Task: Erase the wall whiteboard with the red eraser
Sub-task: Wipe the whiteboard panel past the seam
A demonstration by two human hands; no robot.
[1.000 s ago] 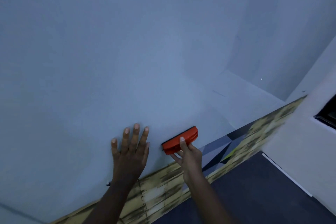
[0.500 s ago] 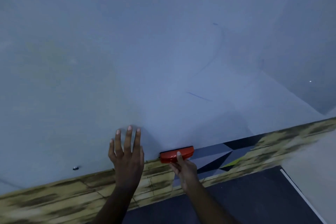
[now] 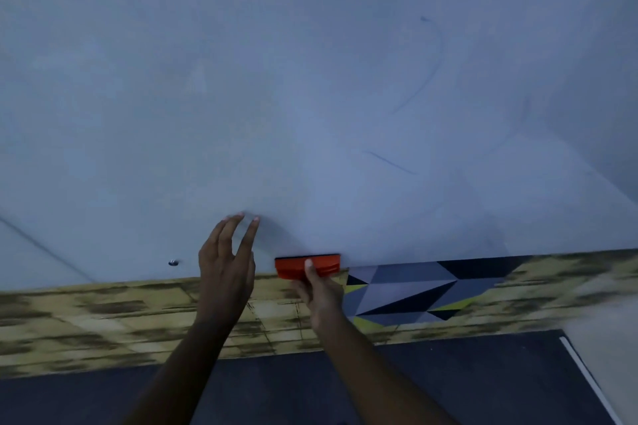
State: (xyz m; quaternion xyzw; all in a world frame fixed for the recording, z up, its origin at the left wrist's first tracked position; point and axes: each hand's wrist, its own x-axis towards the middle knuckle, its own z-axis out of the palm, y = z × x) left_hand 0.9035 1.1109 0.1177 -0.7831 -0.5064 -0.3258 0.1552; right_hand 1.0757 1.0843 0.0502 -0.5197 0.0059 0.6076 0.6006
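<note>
The wall whiteboard (image 3: 310, 97) fills the upper part of the view, with faint blue pen strokes at its right. My right hand (image 3: 319, 290) grips the red eraser (image 3: 293, 267), which lies flat on the whiteboard's bottom edge. My left hand (image 3: 226, 269) is just left of the eraser with its fingers straight. Its fingertips touch the board and the palm looks lifted off it.
Below the board runs a yellow-brown patterned wall band (image 3: 86, 321), with a grey, black and yellow triangle panel (image 3: 407, 293) to the right of my right hand. A dark floor (image 3: 448, 383) lies beneath. A small metal screw (image 3: 173, 263) sits on the board's lower left.
The eraser went down from the board's lower area to its bottom edge with my right hand. My left hand has tilted from lying flat to touching with the fingertips. The view has shifted.
</note>
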